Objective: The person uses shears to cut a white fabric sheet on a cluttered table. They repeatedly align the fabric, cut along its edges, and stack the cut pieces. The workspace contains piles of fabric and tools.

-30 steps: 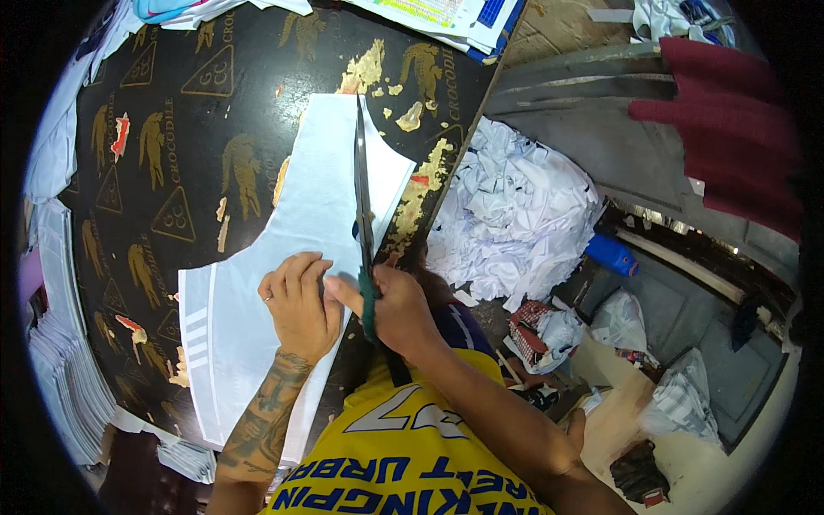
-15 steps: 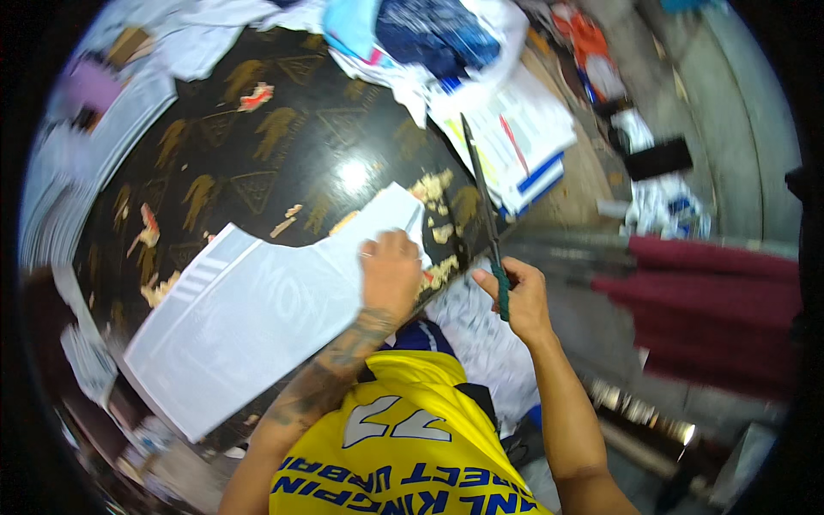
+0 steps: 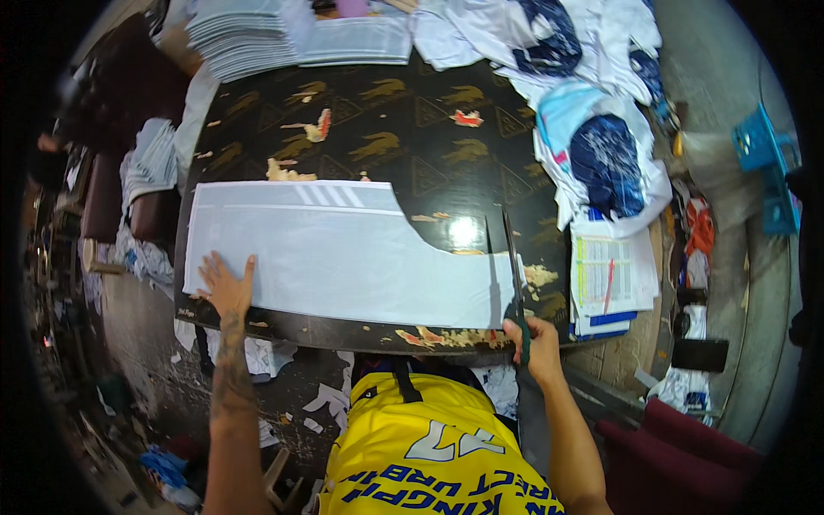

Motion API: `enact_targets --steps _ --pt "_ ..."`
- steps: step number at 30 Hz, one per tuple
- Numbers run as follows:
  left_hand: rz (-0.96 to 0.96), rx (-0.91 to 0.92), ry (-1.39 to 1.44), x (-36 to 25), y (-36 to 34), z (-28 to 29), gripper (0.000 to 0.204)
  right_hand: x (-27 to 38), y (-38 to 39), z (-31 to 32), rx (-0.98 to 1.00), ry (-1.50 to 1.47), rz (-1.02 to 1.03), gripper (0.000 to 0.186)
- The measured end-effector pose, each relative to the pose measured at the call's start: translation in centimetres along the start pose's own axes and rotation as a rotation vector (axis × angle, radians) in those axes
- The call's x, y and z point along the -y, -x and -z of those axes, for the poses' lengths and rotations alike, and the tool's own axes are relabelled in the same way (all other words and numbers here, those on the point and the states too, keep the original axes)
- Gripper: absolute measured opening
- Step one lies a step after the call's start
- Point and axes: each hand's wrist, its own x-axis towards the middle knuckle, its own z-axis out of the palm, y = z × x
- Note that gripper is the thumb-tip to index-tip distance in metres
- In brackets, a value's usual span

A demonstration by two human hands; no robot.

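A pale grey fabric panel (image 3: pixel 335 262) with white stripes and a curved cut-out along its far right side lies flat on a dark tabletop (image 3: pixel 412 129). My left hand (image 3: pixel 227 287) presses on the panel's near left part, palm down and fingers spread. In my right hand (image 3: pixel 536 343) are long dark shears (image 3: pixel 512 257) with a green-wrapped handle, their blades pointing away from me over the panel's right end. A narrow dark strip, perhaps their shadow, lies beside the blades. My fingers partly hide the handle.
Stacked pale fabric pieces (image 3: pixel 249 39) stand at the far left edge. White and navy garments (image 3: pixel 601 163) are heaped at the right, beyond papers with a red pen (image 3: pixel 610 287). Worn patches (image 3: pixel 455 338) roughen the near edge. A maroon cloth (image 3: pixel 678 446) is at lower right.
My left hand has moved from the panel's right end to its left part and spread its fingers. The panel now lies squarer to me. The shears have come over its right end.
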Motion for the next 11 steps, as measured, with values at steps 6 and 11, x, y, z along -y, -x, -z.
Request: enact_targets --steps 6,11 --pt "-0.116 0.002 -0.034 0.7 -9.0 2.9 0.118 0.5 1.5 -2.9 0.082 -0.006 0.004 0.044" --pt "-0.705 -0.146 0.521 -8.0 0.6 0.3 0.095 -1.3 2.3 -0.9 0.088 0.097 0.031 0.044"
